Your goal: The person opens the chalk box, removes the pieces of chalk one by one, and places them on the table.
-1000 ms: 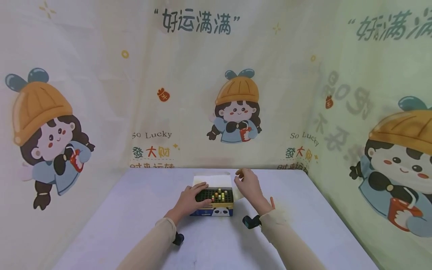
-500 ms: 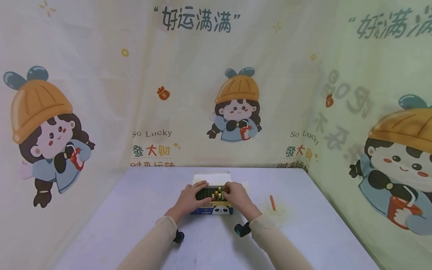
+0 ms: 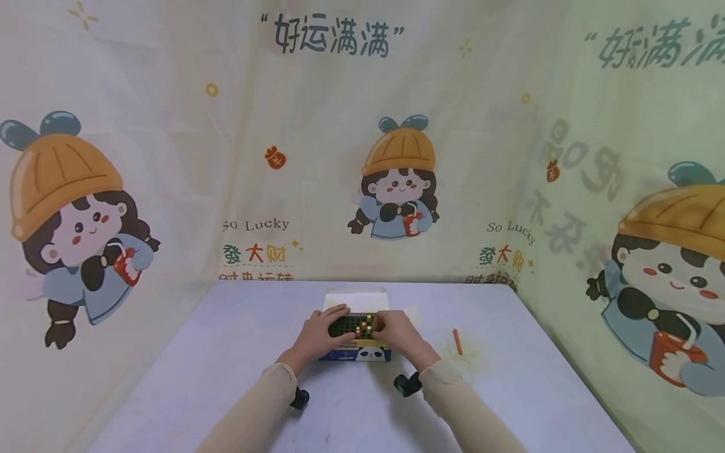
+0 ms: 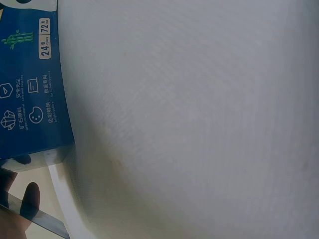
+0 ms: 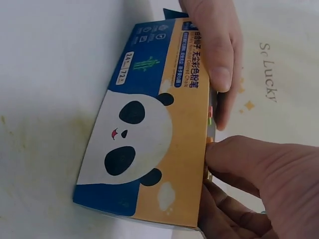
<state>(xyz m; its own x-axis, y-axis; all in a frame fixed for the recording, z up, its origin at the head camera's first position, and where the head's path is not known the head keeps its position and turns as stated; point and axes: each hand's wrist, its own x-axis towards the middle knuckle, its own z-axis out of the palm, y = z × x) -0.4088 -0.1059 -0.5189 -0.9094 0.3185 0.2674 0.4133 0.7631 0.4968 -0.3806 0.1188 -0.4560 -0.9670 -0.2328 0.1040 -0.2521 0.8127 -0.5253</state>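
Observation:
A blue and yellow chalk box (image 3: 355, 353) with a panda print stands in the middle of the table, its black holder (image 3: 342, 326) full of holes facing up. Several coloured chalk sticks (image 3: 364, 326) stand in the right part of the holder. My left hand (image 3: 317, 336) grips the box at its left side, thumb along the front top edge and fingers toward the back. At the holder's right end, my right hand (image 3: 396, 331) pinches a chalk stick, mostly hidden by its thumb and fingers. In the right wrist view, the right thumb (image 5: 234, 154) lies against the box's top edge.
Behind the holder the box's white lid flap (image 3: 357, 300) stands folded back. An orange chalk stick (image 3: 457, 341) lies on the white table (image 3: 510, 377) to the right, amid yellowish dust. A printed cloth (image 3: 317, 189) hangs at the back and sides.
My right hand has come down and left from above the box's right side to the holder, then its fingers shifted slightly there. The left hand has stayed on the box.

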